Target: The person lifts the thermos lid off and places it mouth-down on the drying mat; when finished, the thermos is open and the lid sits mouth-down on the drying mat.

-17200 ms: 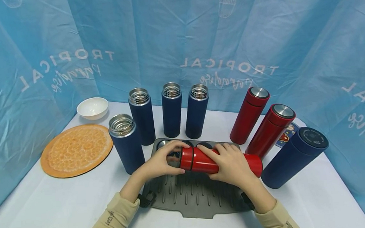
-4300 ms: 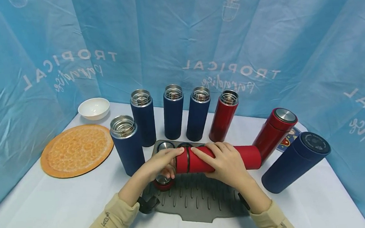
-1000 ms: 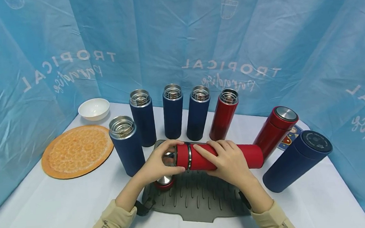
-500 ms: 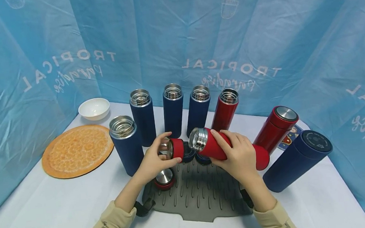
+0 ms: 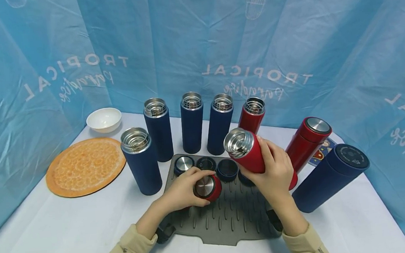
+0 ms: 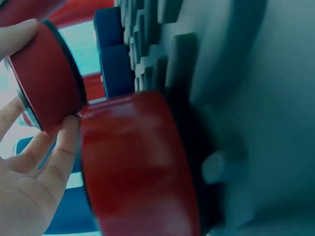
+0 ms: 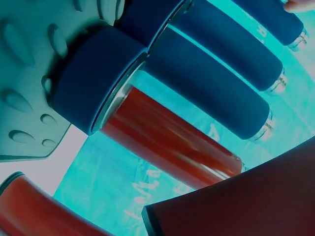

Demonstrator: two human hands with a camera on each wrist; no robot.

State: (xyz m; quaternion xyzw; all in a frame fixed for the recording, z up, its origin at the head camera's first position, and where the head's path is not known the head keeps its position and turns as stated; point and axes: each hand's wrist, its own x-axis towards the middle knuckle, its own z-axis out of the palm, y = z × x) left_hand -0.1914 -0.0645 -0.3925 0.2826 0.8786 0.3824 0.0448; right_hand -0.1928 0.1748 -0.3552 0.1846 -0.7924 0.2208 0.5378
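My left hand pinches a red thermos lid with a silver top, tilted just above the grey ridged mat. In the left wrist view this lid is beside another red lid on the mat, which my left hand mostly hides from the head view. My right hand grips the uncapped red thermos, its steel mouth tilted up and leftward. Several blue lids sit along the mat's far side. In the right wrist view the gripped thermos fills the lower right corner.
Several uncapped blue thermoses and one uncapped red thermos stand behind the mat. To the right are a capped red thermos and a capped blue one. A round orange placemat and white bowl lie left.
A shiny red thermos held at first now stands uncapped at the back. The second red thermos's lid has come off; my left hand has lowered it toward the mat while the right tilted the thermos up.
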